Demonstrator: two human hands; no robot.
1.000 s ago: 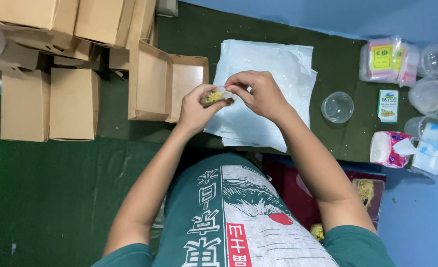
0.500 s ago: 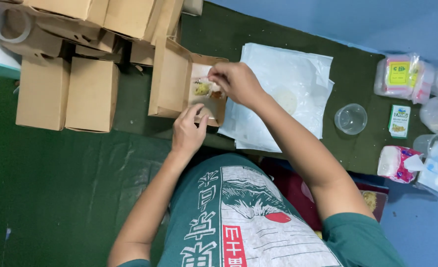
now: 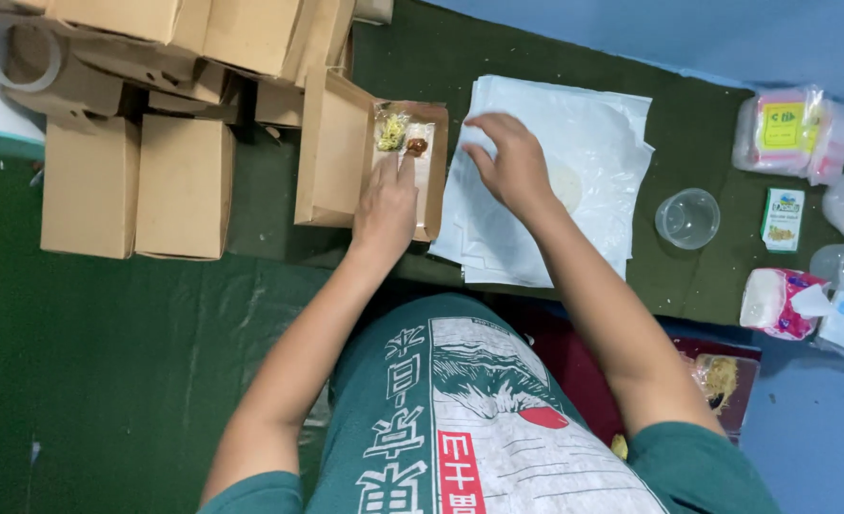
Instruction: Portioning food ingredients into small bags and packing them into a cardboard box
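Note:
An open brown cardboard box (image 3: 331, 157) lies on the dark green mat, its lid raised to the left. Inside at its far end sits a small clear bag (image 3: 401, 133) of yellow and brown food. My left hand (image 3: 387, 205) rests flat in the box, fingertips just below that bag, holding nothing. My right hand (image 3: 512, 164) lies with fingers spread on the stack of white paper sheets (image 3: 574, 138) right of the box, pressing the top sheet.
Closed brown boxes (image 3: 136, 186) are stacked at the left and far left. At the right stand a clear plastic cup (image 3: 686, 218), a small green carton (image 3: 781, 219), wrapped packets (image 3: 785, 128), tissues (image 3: 774, 303) and a dark tray of yellow food (image 3: 722, 379).
The clear bag of food went from both hands into the box. My right hand left it and moved right onto the paper stack; my left hand moved into the box.

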